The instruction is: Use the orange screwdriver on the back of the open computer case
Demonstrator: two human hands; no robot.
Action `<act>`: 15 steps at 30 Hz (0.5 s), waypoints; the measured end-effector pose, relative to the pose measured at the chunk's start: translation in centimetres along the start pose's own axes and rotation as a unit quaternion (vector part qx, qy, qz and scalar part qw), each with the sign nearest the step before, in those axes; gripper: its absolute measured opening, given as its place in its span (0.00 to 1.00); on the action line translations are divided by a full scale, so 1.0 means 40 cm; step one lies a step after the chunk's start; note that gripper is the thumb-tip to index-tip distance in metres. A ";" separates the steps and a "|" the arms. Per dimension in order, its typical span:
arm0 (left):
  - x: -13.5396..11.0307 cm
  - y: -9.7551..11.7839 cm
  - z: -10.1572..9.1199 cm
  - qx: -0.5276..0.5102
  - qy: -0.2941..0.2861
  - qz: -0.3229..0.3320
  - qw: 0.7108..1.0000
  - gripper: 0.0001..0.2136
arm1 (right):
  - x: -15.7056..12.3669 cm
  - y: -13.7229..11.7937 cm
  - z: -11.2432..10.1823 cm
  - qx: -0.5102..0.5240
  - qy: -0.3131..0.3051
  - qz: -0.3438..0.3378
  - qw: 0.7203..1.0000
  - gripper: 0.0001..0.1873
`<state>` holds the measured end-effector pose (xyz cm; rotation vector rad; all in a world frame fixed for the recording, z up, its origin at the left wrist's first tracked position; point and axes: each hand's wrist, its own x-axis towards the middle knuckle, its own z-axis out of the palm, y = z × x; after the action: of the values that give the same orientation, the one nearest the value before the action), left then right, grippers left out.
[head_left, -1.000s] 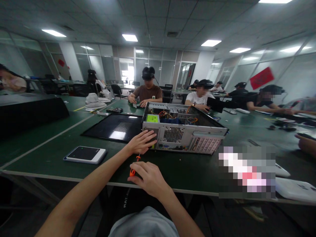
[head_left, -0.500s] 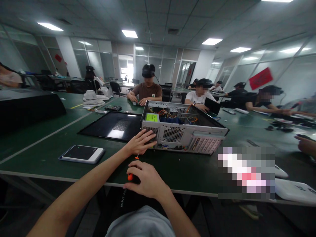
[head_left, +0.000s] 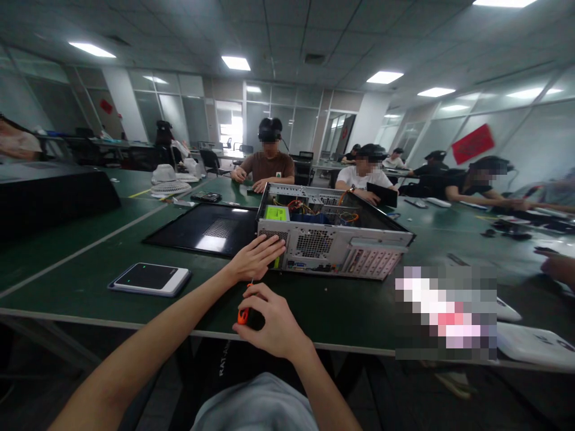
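On the table lies an open desktop computer case [head_left: 381, 248] on its side, its rear panel facing me; wires and a bright green label show inside. My left hand [head_left: 257, 258] rests with fingers stretched against the left end of that panel; its thumb is hidden. Just below it, my right hand [head_left: 281, 326] holds an orange and black screwdriver [head_left: 243, 315] by the handle, thumb and fingertips on it. The shaft points away from me toward the panel's lower left, and its tip is hidden behind my left hand.
The black side cover [head_left: 188, 230] lies flat left of the case. Nearer me is a white and black device [head_left: 150, 278]. A pixelated patch covers something at right, beside a white object [head_left: 536, 345]. Across the table sits a person in a brown shirt [head_left: 269, 164].
My right hand has shifted its fingers on the screwdriver handle, with thumb and fingertips now closer around its end. The left hand and the case stay nearly still.
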<state>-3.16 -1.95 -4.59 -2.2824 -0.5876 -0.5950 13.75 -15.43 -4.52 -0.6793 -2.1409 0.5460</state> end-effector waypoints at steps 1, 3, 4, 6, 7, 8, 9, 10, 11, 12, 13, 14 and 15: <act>0.000 0.000 0.000 0.002 -0.001 -0.001 1.000 0.34 | -0.002 0.001 0.001 -0.004 0.011 -0.005 1.000 0.13; -0.001 0.001 0.002 0.005 -0.005 -0.004 1.000 0.34 | -0.005 0.002 0.002 -0.012 0.024 -0.012 1.000 0.14; -0.001 0.001 0.003 0.005 -0.007 -0.006 1.000 0.34 | -0.006 0.002 0.002 -0.016 0.024 -0.013 1.000 0.15; -0.002 0.001 0.006 0.006 -0.013 -0.008 1.000 0.35 | -0.008 0.002 0.002 -0.017 0.013 -0.001 1.000 0.23; -0.003 0.000 0.007 0.007 -0.015 -0.008 1.000 0.36 | -0.008 0.001 0.001 -0.008 0.005 0.014 1.000 0.29; -0.003 -0.001 0.007 0.008 -0.014 -0.008 1.000 0.36 | -0.008 0.000 0.001 0.007 -0.002 0.034 0.999 0.34; -0.004 -0.001 0.008 0.008 -0.011 -0.006 1.000 0.36 | -0.008 -0.001 0.000 0.027 -0.007 0.055 0.998 0.39; -0.004 -0.002 0.008 0.007 -0.007 -0.005 1.000 0.36 | -0.007 -0.002 -0.001 0.046 -0.010 0.073 0.996 0.40; -0.005 -0.003 0.007 0.005 0.000 -0.003 1.000 0.36 | -0.006 -0.005 -0.003 0.059 -0.013 0.087 0.994 0.40; -0.005 -0.003 0.006 0.002 0.007 -0.001 1.000 0.35 | -0.005 -0.007 -0.005 0.065 -0.020 0.094 0.993 0.37; -0.005 -0.003 0.005 -0.001 0.011 0.000 1.000 0.35 | -0.002 -0.010 -0.007 0.065 -0.029 0.093 0.993 0.31; -0.004 -0.003 0.004 -0.003 0.012 0.000 1.000 0.35 | 0.000 -0.013 -0.010 0.062 -0.040 0.084 0.994 0.25; -0.004 -0.003 0.003 -0.005 0.012 0.001 1.000 0.34 | 0.003 -0.015 -0.013 0.057 -0.048 0.069 0.995 0.19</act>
<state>-3.33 -1.83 -4.71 -2.2826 -0.5720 -0.6239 13.94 -15.76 -3.80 -0.7542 -2.1429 0.7851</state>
